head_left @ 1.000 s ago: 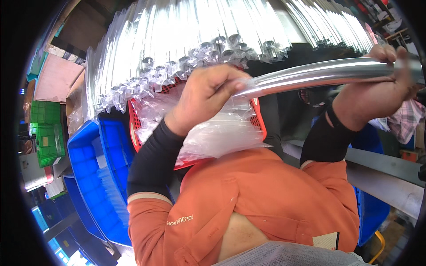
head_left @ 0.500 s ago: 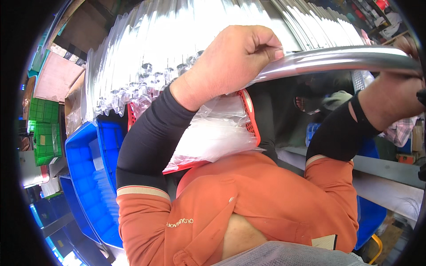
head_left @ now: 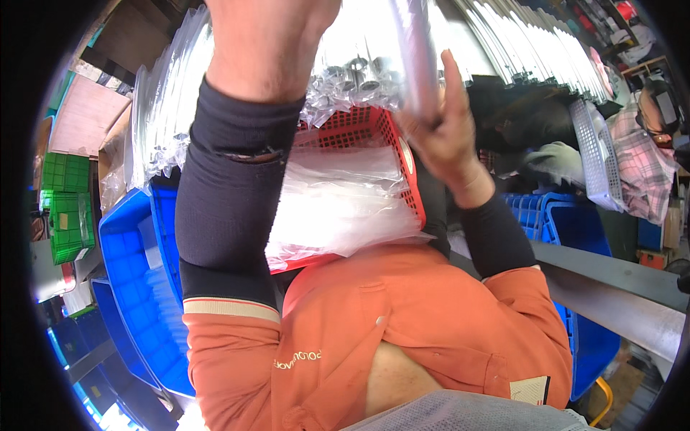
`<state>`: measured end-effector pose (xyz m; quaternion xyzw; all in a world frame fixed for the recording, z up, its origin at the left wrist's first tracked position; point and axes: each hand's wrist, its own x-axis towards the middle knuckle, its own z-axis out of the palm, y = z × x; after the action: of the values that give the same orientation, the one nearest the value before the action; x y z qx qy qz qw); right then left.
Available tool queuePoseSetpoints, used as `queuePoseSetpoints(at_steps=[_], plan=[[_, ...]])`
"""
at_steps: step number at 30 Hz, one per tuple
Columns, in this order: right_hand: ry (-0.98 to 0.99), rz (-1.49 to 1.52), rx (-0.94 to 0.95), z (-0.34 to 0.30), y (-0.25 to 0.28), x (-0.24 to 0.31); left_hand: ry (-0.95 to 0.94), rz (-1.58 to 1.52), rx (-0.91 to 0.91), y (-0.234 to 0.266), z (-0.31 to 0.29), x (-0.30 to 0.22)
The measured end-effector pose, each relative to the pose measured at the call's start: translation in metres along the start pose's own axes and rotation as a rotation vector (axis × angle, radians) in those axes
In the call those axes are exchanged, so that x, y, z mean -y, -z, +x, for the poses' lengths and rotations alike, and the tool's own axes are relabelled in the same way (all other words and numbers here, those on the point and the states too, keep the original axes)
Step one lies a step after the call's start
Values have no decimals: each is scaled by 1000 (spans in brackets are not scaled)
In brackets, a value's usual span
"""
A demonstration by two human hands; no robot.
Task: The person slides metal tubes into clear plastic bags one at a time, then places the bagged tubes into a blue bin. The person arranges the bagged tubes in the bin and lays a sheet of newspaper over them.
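Tube (head_left: 418, 65): is extending beyond view.
Right hand (head_left: 451, 147): is cupping its lower end; blurred, finger closure indeterminable.
Left hand (head_left: 269, 43): is overrunning view; fingers indeterminable.

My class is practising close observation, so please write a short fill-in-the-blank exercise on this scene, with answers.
1. The forearm sleeves are coloured ____.
2. The basket holding clear plastic is coloured ____.
3. The hand at the shiny tube's lower end is the person's ____ one.
4. The green crates are on the picture's ____ side.

Missing words: black; red; right; left.
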<state>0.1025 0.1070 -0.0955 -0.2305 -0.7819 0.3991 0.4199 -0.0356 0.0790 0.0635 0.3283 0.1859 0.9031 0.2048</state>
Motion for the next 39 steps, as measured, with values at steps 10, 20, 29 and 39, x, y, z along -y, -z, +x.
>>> queuePoseSetpoints(at_steps=[10, 20, 29, 39], plan=[[-46, -478, 374, 136, 16, -49, 873, 1224, 1283, 234, -107, 99], [-422, -802, -198, 92, 69, -117, 573, 1130, 885, 220, -87, 67], [-605, 948, -266, 62, 106, -86, 663, 945, 661, 172, -85, 16], [-100, 1261, -134, 62, 80, 33, 665, 743, 677, 159, -99, 16]])
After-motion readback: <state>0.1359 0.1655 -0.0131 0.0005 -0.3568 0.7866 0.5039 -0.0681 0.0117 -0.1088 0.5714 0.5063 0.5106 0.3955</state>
